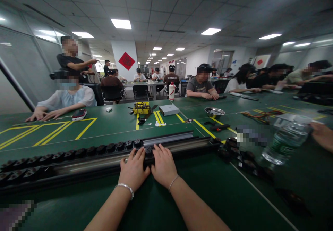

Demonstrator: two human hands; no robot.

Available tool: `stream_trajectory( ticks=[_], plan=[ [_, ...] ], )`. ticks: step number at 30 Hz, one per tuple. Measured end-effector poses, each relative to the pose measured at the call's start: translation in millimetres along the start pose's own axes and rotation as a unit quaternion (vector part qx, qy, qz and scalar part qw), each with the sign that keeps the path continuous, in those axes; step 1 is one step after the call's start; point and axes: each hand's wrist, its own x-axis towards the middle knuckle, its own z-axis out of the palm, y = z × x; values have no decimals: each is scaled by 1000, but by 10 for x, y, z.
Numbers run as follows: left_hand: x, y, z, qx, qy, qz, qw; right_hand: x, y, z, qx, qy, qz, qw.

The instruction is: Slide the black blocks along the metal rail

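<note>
A long black rail (91, 166) with a shiny inner channel lies across the green table in front of me. My left hand (133, 168) and my right hand (164, 164) meet over its middle, fingers reaching across the top and thumbs at the near side. Between them is a small black part (148, 151) sitting on the rail, gripped from both sides and partly hidden by my fingers. Several similar black parts (80, 152) stand in a row along the second rail behind, and more sit at the left end of the near one. A bare silver strip (169, 139) runs just beyond my fingertips.
More black parts (241, 156) lie loose on the right, near a water bottle (286, 140) and another person's hand (322, 135). Farther back are a metal bowl (214, 112), a grey box (169, 110) and a yellow basket (141, 108) of cables. Several people sit around the table.
</note>
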Motion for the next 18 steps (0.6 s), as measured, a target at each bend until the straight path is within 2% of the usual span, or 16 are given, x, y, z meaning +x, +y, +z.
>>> stream_trajectory(
  ticks=[18],
  plan=[
    [14,16,-37,-6,-19,1,1000,0,10,11,4,3,4,1000]
  ],
)
